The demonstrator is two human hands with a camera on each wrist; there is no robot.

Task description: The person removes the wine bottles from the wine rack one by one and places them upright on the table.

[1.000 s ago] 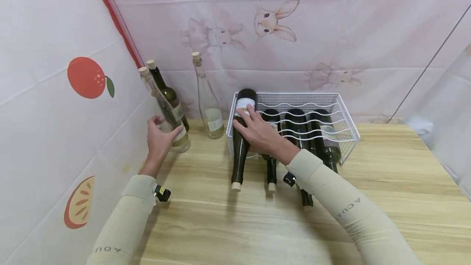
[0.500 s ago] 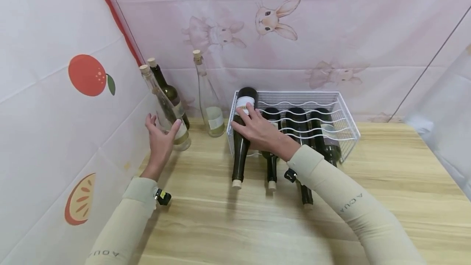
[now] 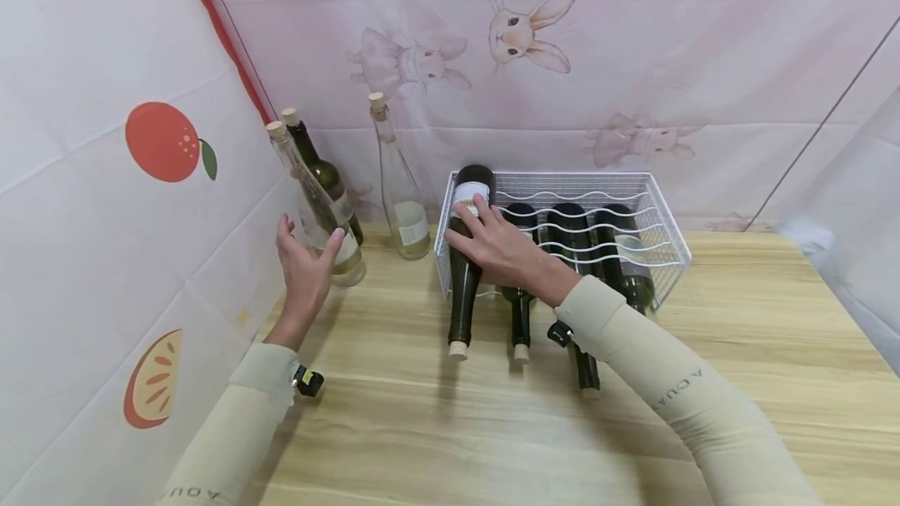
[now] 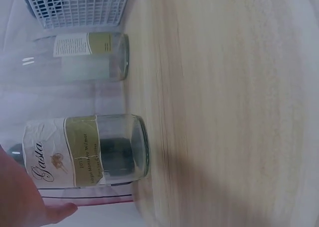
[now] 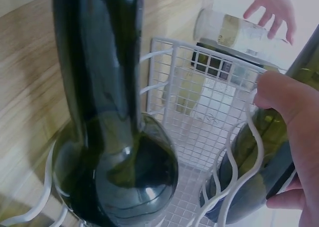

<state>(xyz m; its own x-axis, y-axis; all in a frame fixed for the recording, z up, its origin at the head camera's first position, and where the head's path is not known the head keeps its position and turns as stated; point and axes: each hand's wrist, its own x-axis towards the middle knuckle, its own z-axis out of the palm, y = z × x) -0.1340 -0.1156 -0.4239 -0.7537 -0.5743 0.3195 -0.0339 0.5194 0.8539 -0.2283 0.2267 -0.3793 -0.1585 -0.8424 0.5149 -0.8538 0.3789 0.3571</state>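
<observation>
My right hand (image 3: 509, 252) grips a dark wine bottle (image 3: 462, 299) with a white label at the left end of the white wire rack (image 5: 219, 65). Its corked neck points down toward me, its base up at the back. Thumb and fingers lie on either side of that bottle in the right wrist view. At the left, my left hand (image 3: 302, 268) holds nothing, fingers and thumb spread beside an upright clear corked bottle (image 3: 348, 244). That bottle's "Gasta" label (image 4: 57, 152) shows close to the hand in the left wrist view.
Several more dark bottles (image 3: 520, 318) lie in the rack, necks toward me. Another clear bottle (image 3: 411, 225) stands left of the rack, and a dark green corked bottle (image 3: 325, 174) stands in the corner. Printed cloth walls (image 3: 436, 14) border the wooden table (image 3: 422, 443).
My left hand has drawn slightly away from the clear bottle, its fingers spread. The right hand keeps its grip on the dark bottle, which has hardly moved.
</observation>
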